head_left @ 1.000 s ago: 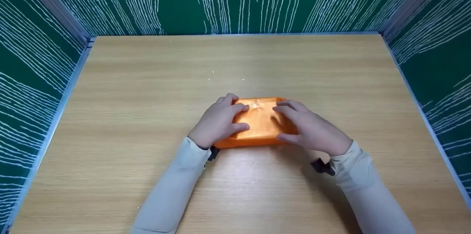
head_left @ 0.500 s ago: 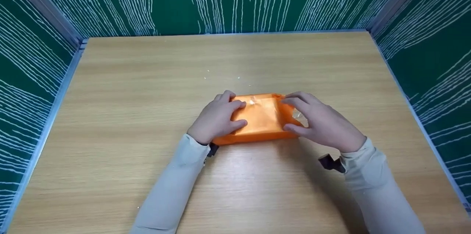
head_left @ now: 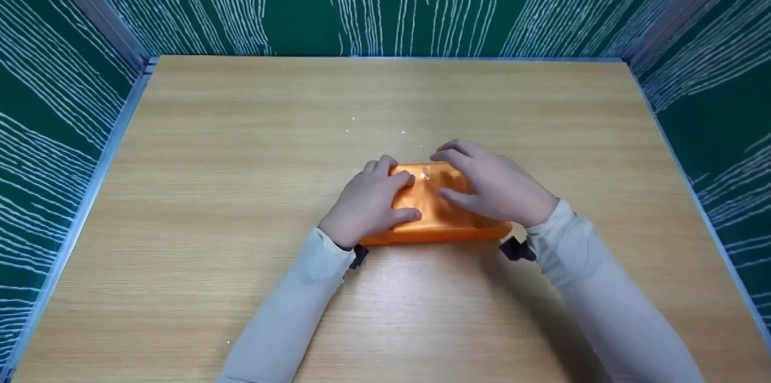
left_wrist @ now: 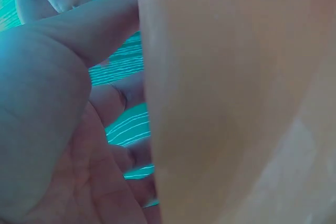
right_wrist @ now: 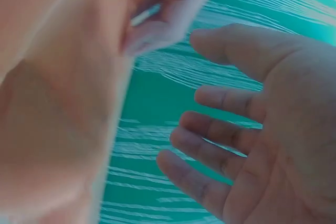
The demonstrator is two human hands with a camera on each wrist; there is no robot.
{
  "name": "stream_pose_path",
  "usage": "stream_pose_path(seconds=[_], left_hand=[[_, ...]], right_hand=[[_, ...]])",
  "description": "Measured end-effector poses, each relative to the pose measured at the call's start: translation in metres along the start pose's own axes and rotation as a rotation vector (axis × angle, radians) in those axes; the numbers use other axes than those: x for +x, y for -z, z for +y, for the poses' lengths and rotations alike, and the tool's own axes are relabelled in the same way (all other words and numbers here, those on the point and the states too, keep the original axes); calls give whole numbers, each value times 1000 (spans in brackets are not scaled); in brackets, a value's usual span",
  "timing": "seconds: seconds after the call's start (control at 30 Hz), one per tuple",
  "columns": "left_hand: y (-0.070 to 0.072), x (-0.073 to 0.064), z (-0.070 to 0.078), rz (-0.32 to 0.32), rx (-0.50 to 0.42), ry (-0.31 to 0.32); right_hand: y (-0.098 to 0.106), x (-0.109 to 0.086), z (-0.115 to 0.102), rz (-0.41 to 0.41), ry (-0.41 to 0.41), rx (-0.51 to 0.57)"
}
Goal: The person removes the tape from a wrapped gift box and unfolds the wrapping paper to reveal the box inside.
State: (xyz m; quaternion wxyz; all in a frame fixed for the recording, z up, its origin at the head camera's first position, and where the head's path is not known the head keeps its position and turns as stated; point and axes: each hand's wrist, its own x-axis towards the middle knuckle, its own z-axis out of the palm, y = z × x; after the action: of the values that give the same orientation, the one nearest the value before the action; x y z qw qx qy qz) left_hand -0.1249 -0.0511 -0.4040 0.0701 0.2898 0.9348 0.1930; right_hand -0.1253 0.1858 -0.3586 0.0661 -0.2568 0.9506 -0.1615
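An orange wrapped package (head_left: 433, 232) lies on the table, its shiny top marked by a small clear patch near the far edge. My left hand (head_left: 368, 202) grips the package's left end, thumb on top and fingers over the far side. In the left wrist view the package (left_wrist: 236, 98) fills the right half, with the thumb and fingers of the left hand (left_wrist: 68, 129) reaching to it. Over the package's right part hovers my right hand (head_left: 491, 184), fingers spread. The right wrist view shows this right hand (right_wrist: 252, 129) apart from the package (right_wrist: 58, 119), holding nothing.
The wooden table (head_left: 241, 142) carries several tiny white specks beyond the package. Green walls (head_left: 301, 3) with white wavy lines enclose its far side and both flanks, and blue strips run along the edges.
My right hand first moved right along the package's right end, which looked loosened, then went up and left over its top. My left hand kept its grip on the left end.
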Motion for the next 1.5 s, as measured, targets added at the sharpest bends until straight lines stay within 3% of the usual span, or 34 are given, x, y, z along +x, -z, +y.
stream_pose_path(seconds=[0.27,0.5,0.77,1.0,1.27,1.5], left_hand=[[-3,2,-1,-13,-2,0],[0,3,-5,-26,-11,29],[-1,3,-4,-17,-9,28],[-2,3,-5,-22,-2,47],[-2,2,-6,-4,1,25],[-2,3,-5,-5,-5,20]], right_hand=[[-29,34,20,-118,92,8],[-29,40,27,-74,139,-19],[-28,41,27,-87,48,-14],[-32,48,28,-155,-83,90],[-30,54,28,-144,-18,207],[-32,53,27,-109,-13,290]])
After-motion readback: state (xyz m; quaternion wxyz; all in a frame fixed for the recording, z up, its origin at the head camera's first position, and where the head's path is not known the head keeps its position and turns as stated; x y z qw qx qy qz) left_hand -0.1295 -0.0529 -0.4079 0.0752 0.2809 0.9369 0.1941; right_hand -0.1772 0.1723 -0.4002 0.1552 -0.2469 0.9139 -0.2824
